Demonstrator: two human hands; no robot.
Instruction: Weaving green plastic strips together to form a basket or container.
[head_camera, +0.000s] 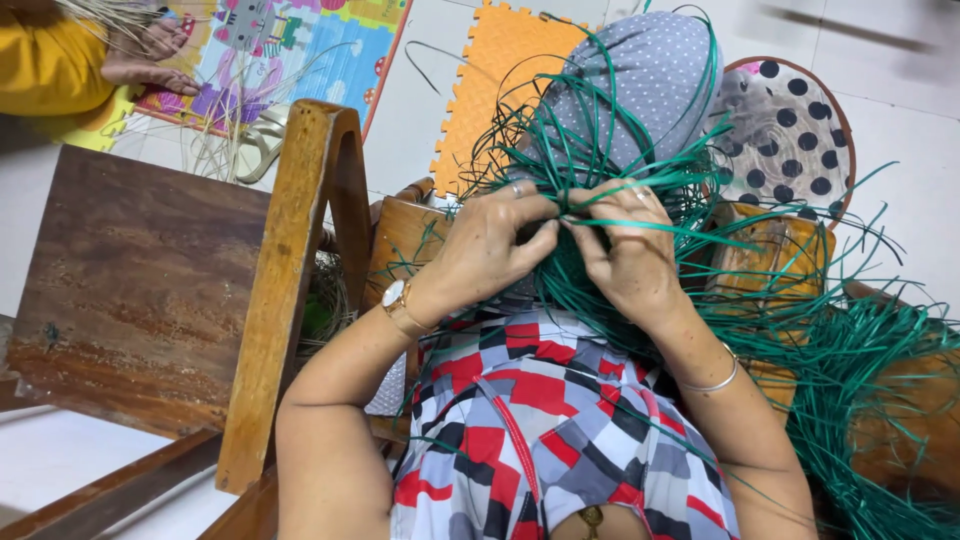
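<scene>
Closest to us is our lap, covered by a dress (540, 430) with red, grey, black and white patches. Just past the dress, our two hands meet in the middle of a bunch of green strips (600, 170). Our left hand (485, 250) has a watch (397, 303) on its wrist, and its fingers are curled tight, pinching some green strips. Our right hand (632, 255) wears a thin bangle (722, 380), and it pinches the strips too, with one strip pulled straight out to the right. We think both hands sit so close together because the thin strips would slip apart otherwise. Many loose strips spill down to the right of the hands. Behind the hands the strips wrap around a round shape with a grey dotted cover (650, 70), which seems to give the weaving its form. To the left of the hands stands a wooden chair (140, 280). Farther than the hands lie an orange foam mat (490, 70) and a colourful play mat (300, 50) on the white floor. Far off beyond the chair, another person in yellow (50, 60) holds pale straw.
</scene>
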